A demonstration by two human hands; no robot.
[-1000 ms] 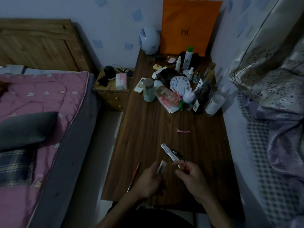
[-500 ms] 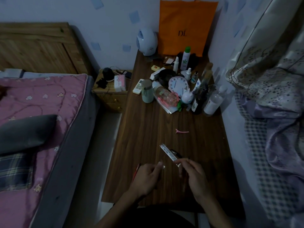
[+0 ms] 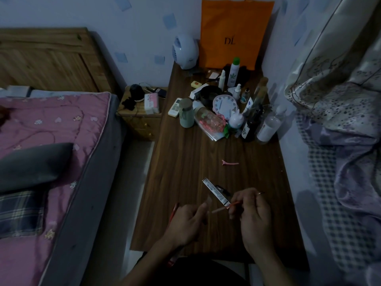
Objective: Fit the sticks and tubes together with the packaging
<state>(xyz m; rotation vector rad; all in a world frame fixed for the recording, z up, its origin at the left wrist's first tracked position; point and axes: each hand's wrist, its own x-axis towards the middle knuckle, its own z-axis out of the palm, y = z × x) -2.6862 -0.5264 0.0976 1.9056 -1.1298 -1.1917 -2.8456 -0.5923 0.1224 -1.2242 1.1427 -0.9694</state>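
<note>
My right hand (image 3: 254,215) now pinches a thin pen (image 3: 226,207) drawn clear of the cap (image 3: 208,200) pinched in my left hand (image 3: 185,221), both above the worktop (image 3: 185,162), so it's uncapped.

Thin red-handled stick tool (image 3: 228,207), pale at its left end, pinched in right hand (image 3: 252,213) fingertips, lying near-horizontal above the table, tip pointing at left hand (image 3: 188,220). Small clear cap-like piece (image 3: 208,200) pinched at left fingertips, blurred, just beside the tool tip. Long white printed box (image 3: 215,191) flat on the table, diagonal, near end just by the right fingers.
</note>
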